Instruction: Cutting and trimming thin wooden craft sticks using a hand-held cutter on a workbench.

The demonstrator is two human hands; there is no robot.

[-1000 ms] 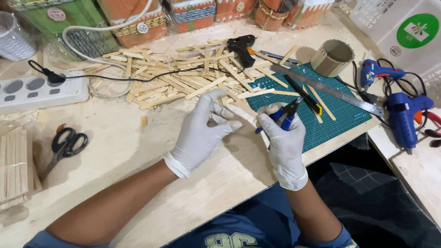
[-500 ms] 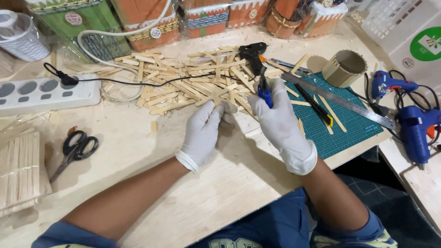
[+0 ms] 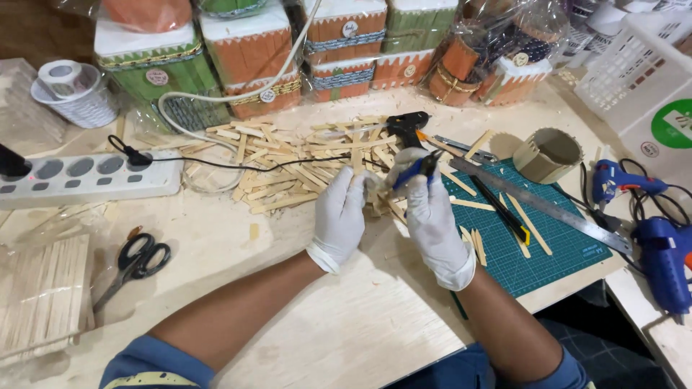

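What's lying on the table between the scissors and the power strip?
Head view: mostly bare wood between the scissors and the power strip, with only a crumpled clear wrapper at the left of that stretch.

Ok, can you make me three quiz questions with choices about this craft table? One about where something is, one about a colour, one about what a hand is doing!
1. Where are the scissors?
A. on the green mat
B. on the table, left of the hands
C. in the white basket

2. What colour is the cutting mat?
A. red
B. yellow
C. green

3. What is the right hand doing?
A. holding a blue-handled tool
B. lying flat and empty
C. gripping the metal ruler

Answers: 1 B, they lie on bare wood beside the stick stack. 2 C, the mat under the ruler is green. 3 A, gloved fingers wrap the tool.
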